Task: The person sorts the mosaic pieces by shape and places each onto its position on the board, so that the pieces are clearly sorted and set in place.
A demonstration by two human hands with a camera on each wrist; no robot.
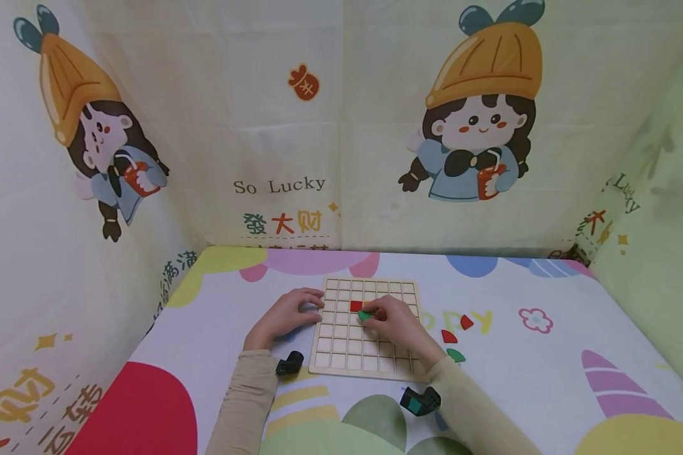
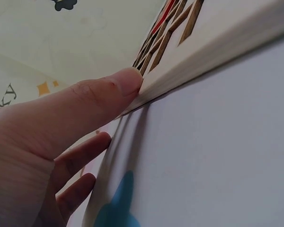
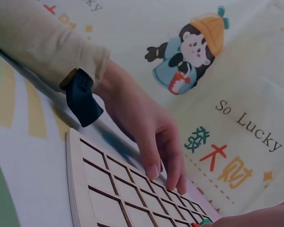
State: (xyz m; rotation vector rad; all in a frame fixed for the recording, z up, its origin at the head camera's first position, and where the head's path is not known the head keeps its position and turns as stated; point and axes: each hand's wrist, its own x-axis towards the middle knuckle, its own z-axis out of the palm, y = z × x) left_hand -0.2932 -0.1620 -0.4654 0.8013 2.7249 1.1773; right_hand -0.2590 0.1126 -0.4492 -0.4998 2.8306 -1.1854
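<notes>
A light wooden grid board [image 1: 341, 361] lies on the table. Pinched in my right hand [image 1: 395, 321] is a small green piece [image 1: 365, 315], held over the board's middle and partly hidden by the fingers. Just beyond it a red square [image 1: 356, 306] sits in a cell, with a bit of an orange piece [image 1: 367, 304] showing beside it. My left hand [image 1: 290, 313] rests at the board's left edge, fingers loosely bent. The left wrist view has its thumb [image 2: 125, 82] touching the board's rim, the other fingers below.
Right of the board lie two red quarter-round pieces, the nearer red piece [image 1: 449, 336] and the farther red piece [image 1: 467, 322], plus a loose green piece [image 1: 456, 356]. A patterned cloth [image 1: 546, 379] covers the table. Printed fabric walls [image 1: 370, 158] stand behind and at both sides.
</notes>
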